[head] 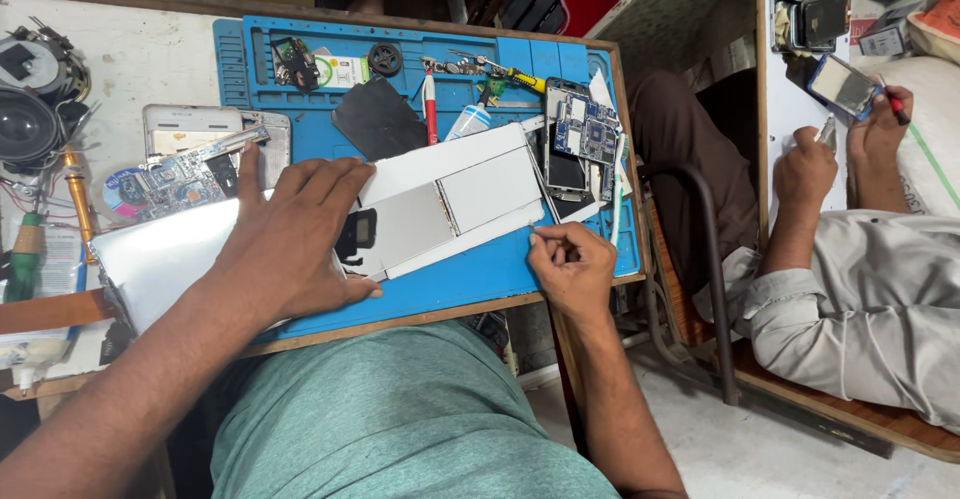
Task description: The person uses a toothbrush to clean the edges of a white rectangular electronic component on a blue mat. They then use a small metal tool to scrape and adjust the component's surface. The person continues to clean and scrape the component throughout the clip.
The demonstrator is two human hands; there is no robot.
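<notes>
Tablet back panel (440, 209) lies lengthwise across our blue mat (480, 274); left hand (290, 239) presses flat, open, on its left end; right hand (570, 259) pinches the lower-right edge.

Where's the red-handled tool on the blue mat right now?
In the head view, the red-handled tool lies at the back of the blue mat, between the black pad and the white tube.

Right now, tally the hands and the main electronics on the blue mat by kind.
Person's own hands: 2, left hand and right hand
Co-worker's hands: 2
Opened tablet back: 1
Blue circuit board: 1
Red-handled tool: 1
Total: 7
</notes>
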